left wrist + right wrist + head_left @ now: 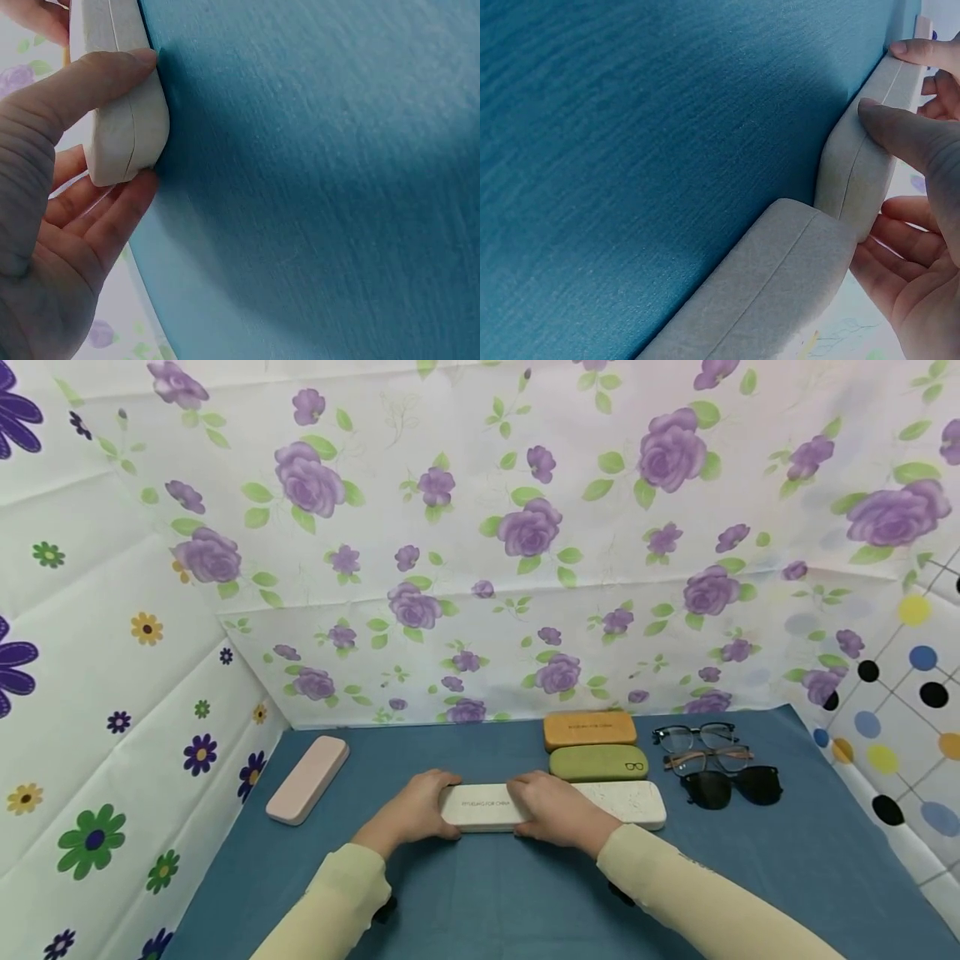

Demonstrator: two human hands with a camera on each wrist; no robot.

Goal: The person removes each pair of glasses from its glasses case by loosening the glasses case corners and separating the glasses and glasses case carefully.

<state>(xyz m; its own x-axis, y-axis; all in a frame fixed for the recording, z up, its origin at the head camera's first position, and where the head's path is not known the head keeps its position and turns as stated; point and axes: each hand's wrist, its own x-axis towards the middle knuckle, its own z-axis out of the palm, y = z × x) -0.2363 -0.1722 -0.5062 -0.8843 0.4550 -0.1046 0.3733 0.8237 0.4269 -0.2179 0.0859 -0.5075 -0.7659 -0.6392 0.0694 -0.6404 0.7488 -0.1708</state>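
A closed white glasses case [486,810] with small lettering on its lid lies on the blue cloth. My left hand [417,808] grips its left end, thumb on the near side and fingers round the far side. Farther along, my right hand [558,810] holds its right end the same way. The thin lid seam shows on the case's side [124,135] in the left wrist view. A second off-white case [630,802], closed, lies just right of it, partly hidden by my right hand; the right wrist view shows the two ends close together.
Behind lie a green case [597,763] and an orange case [590,729]. To their right are clear glasses with a dark frame [693,737], brown-framed glasses [708,761] and sunglasses [732,787]. A pink case [307,780] lies far left. Flowered sheets [480,635] stand behind the cloth.
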